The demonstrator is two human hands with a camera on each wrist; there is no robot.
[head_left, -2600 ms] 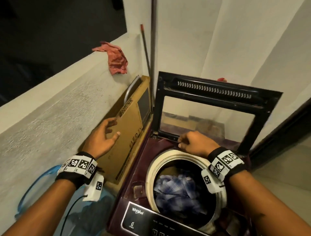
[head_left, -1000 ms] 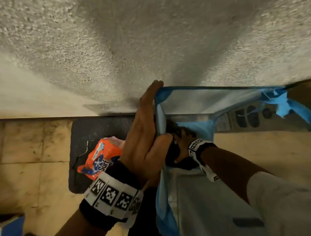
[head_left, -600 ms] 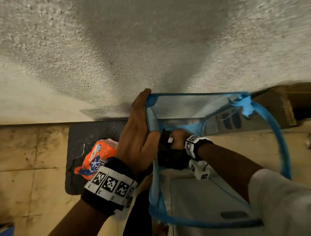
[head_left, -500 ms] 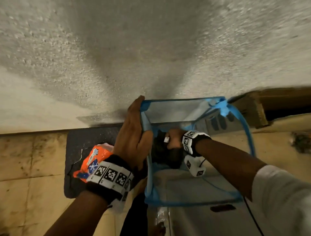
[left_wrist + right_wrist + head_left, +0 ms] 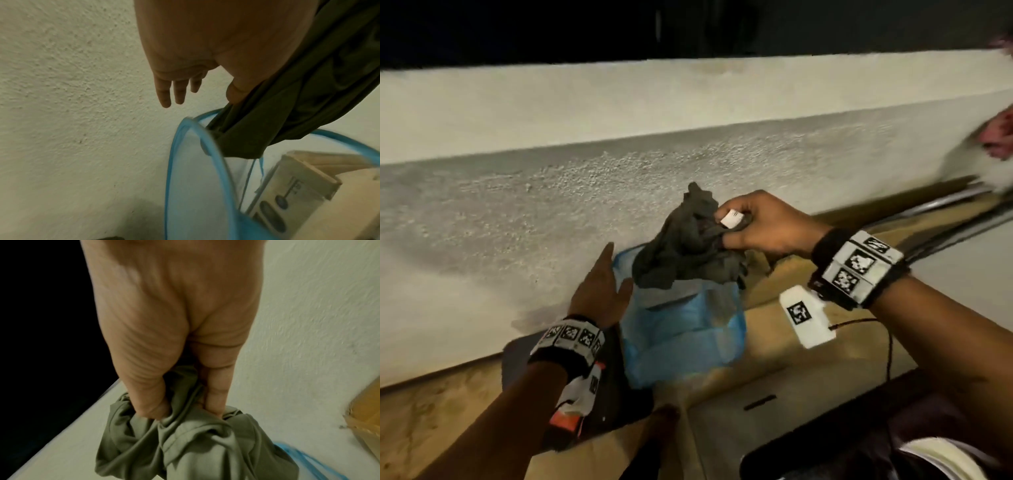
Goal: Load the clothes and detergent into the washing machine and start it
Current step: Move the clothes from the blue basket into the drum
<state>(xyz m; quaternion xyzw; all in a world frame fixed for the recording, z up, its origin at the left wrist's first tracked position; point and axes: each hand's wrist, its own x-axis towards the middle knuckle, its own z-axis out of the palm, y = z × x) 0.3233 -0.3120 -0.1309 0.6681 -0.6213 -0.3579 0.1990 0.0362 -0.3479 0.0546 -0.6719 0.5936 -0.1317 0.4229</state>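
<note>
My right hand (image 5: 736,226) grips a bunched dark olive garment (image 5: 681,250) with a white tag, held just above the blue mesh laundry basket (image 5: 681,335). The right wrist view shows fingers (image 5: 216,395) and thumb curled into the garment (image 5: 185,443). My left hand (image 5: 599,284) is open with straight fingers beside the basket's left rim. In the left wrist view its fingers (image 5: 172,92) point at the wall, with the garment (image 5: 298,97) hanging past the thumb into the basket rim (image 5: 174,162). An orange detergent packet (image 5: 566,419) peeks out under my left wrist. The washing machine's dark edge (image 5: 825,442) shows bottom right.
A rough white wall (image 5: 517,212) with a ledge stands right behind the basket. A flat cardboard box (image 5: 774,363) lies between basket and machine. A dark mat (image 5: 619,394) is under my left wrist. A red cloth (image 5: 1000,137) hangs at the far right.
My right hand has lifted the dark garment up out of the basket. My left hand has let go of the rim and opened. The head view has tilted up and right.
</note>
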